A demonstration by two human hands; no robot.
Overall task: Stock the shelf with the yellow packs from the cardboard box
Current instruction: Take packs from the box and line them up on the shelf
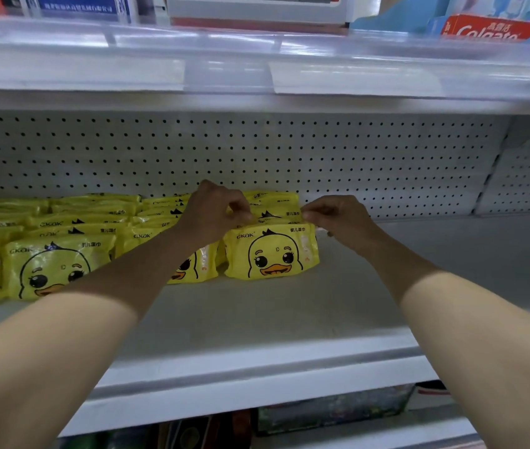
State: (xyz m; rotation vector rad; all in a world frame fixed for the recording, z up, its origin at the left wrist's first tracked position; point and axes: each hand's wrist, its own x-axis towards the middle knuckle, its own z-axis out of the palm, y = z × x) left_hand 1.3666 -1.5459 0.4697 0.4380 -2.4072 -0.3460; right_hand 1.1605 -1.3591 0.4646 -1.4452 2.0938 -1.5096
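Rows of yellow packs with a duck face stand on the white shelf [257, 306], filling its left and middle. The rightmost row ends with a front yellow pack [271, 252] standing upright. My left hand [215, 212] pinches the top left edge of a pack in that row, just behind the front one. At the same row's top right edge, my right hand [335, 217] pinches too. More yellow packs [53, 264] stand to the left. The cardboard box is out of view.
A white pegboard back wall [257, 150] closes the shelf behind. The shelf above [257, 63] carries a clear plastic rail and a red toothpaste box [490, 27]. Dark goods [331, 409] lie on the lower shelf. The shelf surface to the right of the packs is bare.
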